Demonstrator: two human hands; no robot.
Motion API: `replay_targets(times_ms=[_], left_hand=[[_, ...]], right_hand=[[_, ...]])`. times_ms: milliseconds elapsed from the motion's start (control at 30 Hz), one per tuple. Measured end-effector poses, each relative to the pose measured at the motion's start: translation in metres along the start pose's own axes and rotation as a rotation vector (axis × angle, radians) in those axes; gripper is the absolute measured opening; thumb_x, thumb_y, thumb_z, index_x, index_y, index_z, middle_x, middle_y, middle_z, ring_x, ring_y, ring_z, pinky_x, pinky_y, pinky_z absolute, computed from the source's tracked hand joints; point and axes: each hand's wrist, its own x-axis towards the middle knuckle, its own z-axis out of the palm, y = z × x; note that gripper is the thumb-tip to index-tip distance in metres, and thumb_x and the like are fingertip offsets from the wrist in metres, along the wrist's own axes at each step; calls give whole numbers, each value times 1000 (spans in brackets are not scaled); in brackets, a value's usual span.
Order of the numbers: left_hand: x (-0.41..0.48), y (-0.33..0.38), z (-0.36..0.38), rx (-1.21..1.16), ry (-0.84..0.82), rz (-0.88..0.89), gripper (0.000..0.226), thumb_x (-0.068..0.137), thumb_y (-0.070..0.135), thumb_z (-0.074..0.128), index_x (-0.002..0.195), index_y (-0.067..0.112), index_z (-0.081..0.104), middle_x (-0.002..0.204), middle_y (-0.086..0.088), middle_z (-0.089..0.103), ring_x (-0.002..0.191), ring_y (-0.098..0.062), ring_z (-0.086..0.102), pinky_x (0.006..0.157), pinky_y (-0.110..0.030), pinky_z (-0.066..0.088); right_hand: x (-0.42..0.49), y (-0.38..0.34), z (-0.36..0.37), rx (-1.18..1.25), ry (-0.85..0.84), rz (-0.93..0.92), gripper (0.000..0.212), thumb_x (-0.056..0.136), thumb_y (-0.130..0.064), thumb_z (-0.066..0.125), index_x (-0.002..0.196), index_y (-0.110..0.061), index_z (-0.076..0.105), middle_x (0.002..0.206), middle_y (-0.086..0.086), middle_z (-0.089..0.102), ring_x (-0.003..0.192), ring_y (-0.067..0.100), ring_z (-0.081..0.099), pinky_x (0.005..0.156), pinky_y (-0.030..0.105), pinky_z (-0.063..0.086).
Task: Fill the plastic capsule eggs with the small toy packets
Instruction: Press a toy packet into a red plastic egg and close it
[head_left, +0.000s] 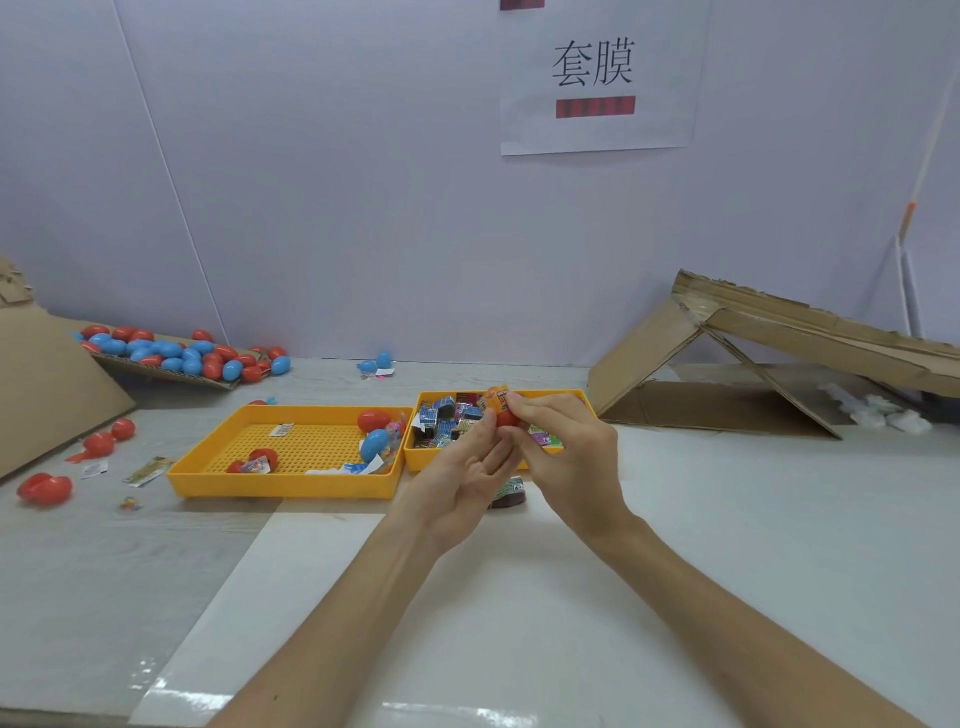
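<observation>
Both raised together just over the near edge of the right yellow tray. In the left hand, palm up and fingers only half curled, a red capsule egg pinched between thumb and fingertips. In the right hand, fingers bent and drawn close, clamped on an orange toy packet pressed against the top of that egg; impossible to tell how far in. Below and behind, in the right tray, a heap of more toy packets in blue, purple and green. Just beside it, touching edge to edge, the left yellow tray with a perforated floor, holding a few red and blue eggs and scraps of wrapper. Partly hidden under the hands, on the table, a small dark round container. Far left at the back, a pile of red and blue eggs on a cardboard sheet; nearer, loose red eggs. To the right, a slanted cardboard ramp.
</observation>
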Motion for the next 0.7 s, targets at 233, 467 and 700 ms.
replay_targets(times_ms=[233,467,700], left_hand=[[-2,3,4,43,-5,31,40,95,37,67,123,10,72,120,-10,69,116,-21,67,95,-34,55],[-2,9,0,125,76,118,26,91,26,67,113,14,72,110,-6,72,98,-14,70,86,-26,55],[2,11,-2,136,79,219,36,85,12,69,121,8,64,116,-12,72,107,-20,71,83,-27,58]], right_hand=[[2,1,-1,-77,-50,-31,40,79,2,74,115,-15,73,110,-5,72,102,10,62,91,28,50],[6,1,-5,-10,-158,19,60,77,15,65,128,-15,66,115,-3,70,106,11,62,94,22,50],[17,-3,-5,508,-117,648,26,91,-16,73,117,-17,68,114,-1,71,96,14,72,77,40,61]])
